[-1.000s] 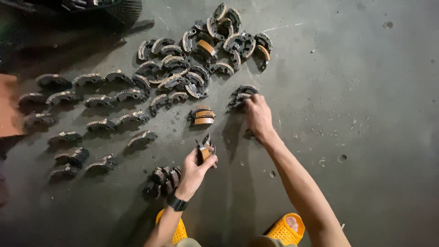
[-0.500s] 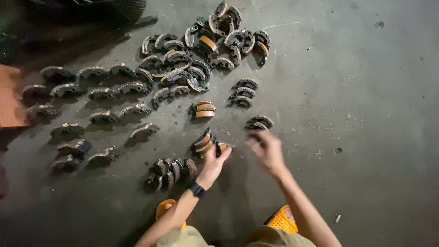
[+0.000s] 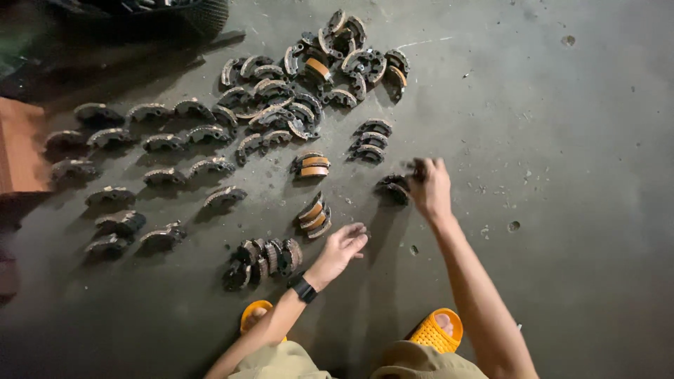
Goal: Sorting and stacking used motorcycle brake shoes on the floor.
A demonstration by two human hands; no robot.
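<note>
My left hand [image 3: 342,247], with a black watch on the wrist, lies open and empty just right of a small stack of orange-lined brake shoes [image 3: 313,214]. My right hand [image 3: 430,188] is stretched further out and its fingers are closed on a dark brake shoe [image 3: 418,168], right beside a low dark stack of shoes [image 3: 392,188] on the concrete floor. Another row of dark shoes [image 3: 261,260] stands left of my left wrist.
A loose heap of brake shoes [image 3: 309,77] lies at the top centre, and small paired stacks [image 3: 161,140] run in rows on the left. A black tyre [image 3: 175,14] sits at the top left, a brown block [image 3: 20,144] at the left edge. My orange sandals [image 3: 437,331] are below.
My left hand has set down the orange-lined shoes and opened. My right hand came in toward it, then swung back out to the dark stack on the right with a shoe in it.
</note>
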